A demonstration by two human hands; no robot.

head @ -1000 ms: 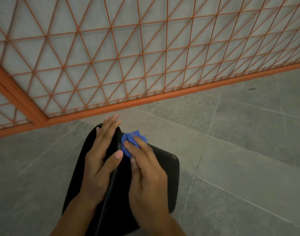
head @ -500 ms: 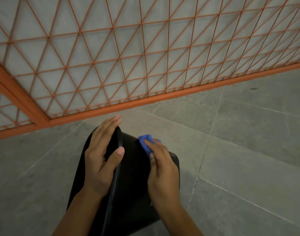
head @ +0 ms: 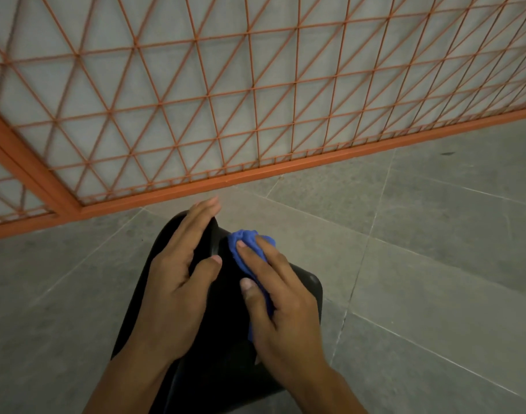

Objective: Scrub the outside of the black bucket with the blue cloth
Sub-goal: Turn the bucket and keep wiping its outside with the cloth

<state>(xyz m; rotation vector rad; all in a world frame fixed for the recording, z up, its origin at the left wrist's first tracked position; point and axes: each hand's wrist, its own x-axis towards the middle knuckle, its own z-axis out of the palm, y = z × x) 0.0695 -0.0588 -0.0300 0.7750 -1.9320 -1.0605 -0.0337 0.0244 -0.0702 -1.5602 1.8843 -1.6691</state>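
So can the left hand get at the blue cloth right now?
Probably yes: the left hand sits right beside the blue cloth, though the right hand covers most of it.

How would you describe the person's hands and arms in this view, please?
The left hand and right hand are bare, and so are the forearms as far as the frame shows. No sleeves, gloves, rings, watch or bracelet are in view. The fingernails are short and unpainted.
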